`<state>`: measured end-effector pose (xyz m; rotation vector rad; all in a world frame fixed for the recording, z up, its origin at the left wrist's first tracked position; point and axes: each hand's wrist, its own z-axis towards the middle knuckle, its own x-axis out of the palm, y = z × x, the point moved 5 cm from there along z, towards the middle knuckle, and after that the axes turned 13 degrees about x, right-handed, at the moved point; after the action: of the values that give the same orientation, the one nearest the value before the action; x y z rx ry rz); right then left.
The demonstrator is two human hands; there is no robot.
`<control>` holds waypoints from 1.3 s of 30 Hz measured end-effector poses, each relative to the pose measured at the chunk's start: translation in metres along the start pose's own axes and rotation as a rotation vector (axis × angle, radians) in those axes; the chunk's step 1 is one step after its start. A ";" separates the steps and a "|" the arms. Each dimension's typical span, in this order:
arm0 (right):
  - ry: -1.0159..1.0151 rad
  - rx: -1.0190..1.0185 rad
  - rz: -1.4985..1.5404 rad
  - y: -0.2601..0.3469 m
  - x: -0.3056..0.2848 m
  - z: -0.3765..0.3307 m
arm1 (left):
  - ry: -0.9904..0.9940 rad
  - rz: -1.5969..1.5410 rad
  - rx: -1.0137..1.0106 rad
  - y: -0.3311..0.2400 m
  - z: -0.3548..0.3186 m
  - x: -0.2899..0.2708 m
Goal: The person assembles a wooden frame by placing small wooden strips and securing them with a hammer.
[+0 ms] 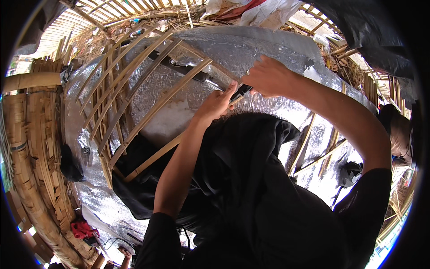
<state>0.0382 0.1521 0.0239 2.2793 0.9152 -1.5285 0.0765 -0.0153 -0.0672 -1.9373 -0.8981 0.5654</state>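
L hand (214,105) holds slatted bamboo frame (154,112), R hand (267,77) curled on dark piece (242,91) btwn them. Frame's over silver sheet (255,45) & black clothing (268,188); bamboo stack (42,148) far L, red item (83,229) lower L.

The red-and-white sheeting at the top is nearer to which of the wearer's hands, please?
Right. The right hand is below the sheeting in the picture; the left hand is lower and farther left.
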 end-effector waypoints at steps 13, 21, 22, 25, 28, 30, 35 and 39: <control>0.054 0.063 -0.116 0.022 -0.026 0.006 | -0.264 0.442 0.504 0.040 0.022 0.003; 0.197 0.084 -0.349 0.051 -0.043 0.008 | -0.127 0.253 0.330 0.038 0.024 -0.001; 0.253 0.075 -0.319 0.052 -0.045 0.009 | -0.135 0.099 0.192 0.035 0.021 -0.001; 0.275 0.167 -0.468 0.066 -0.059 0.000 | -0.129 0.370 0.350 0.035 0.026 0.001; 0.321 0.151 -0.475 0.071 -0.063 0.003 | -0.071 0.324 0.329 0.036 0.025 0.000; 0.331 0.081 -0.406 0.062 -0.050 0.019 | -0.067 -0.145 0.106 0.020 0.011 0.002; 0.381 0.172 -0.405 0.065 -0.055 0.030 | -0.195 -0.145 -0.078 0.003 0.004 0.003; 0.381 0.187 -0.463 0.074 -0.064 0.030 | -0.190 -0.192 0.035 0.006 0.011 0.002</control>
<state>0.0458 0.0566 0.0585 2.6867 1.5528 -1.4066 0.0725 -0.0095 -0.0783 -1.7626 -1.1720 0.6540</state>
